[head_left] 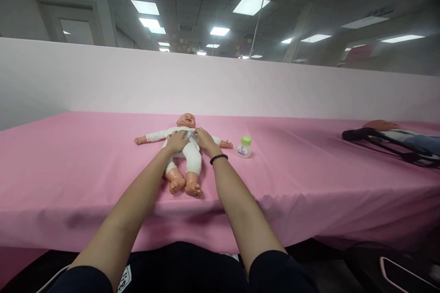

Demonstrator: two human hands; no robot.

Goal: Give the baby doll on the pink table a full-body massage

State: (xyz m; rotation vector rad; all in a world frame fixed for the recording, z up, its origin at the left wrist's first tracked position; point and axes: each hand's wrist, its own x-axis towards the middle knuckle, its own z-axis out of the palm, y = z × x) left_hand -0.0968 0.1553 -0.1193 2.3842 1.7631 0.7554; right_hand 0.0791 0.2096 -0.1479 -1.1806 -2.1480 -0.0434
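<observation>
A baby doll (193, 158) in a white outfit lies on its back, head away from me, arms spread and bare feet towards me. My left hand (177, 141) rests on the left side of its torso, fingers stretched out and apart. On the other side of the chest, my right hand (204, 138) has its fingers bent and closed at the white outfit. What its fingertips grip is too small to make out. Between the hands shows a pale greyish patch on the belly. A clear bottle with a green cap (244, 147) stands right of the doll's hand.
A pink cloth (292, 165) covers the table and hangs over its front edge. Far right lies another doll (381, 125) beside a black-framed item (381, 144). A low white wall (240, 87) with glass above closes off the back.
</observation>
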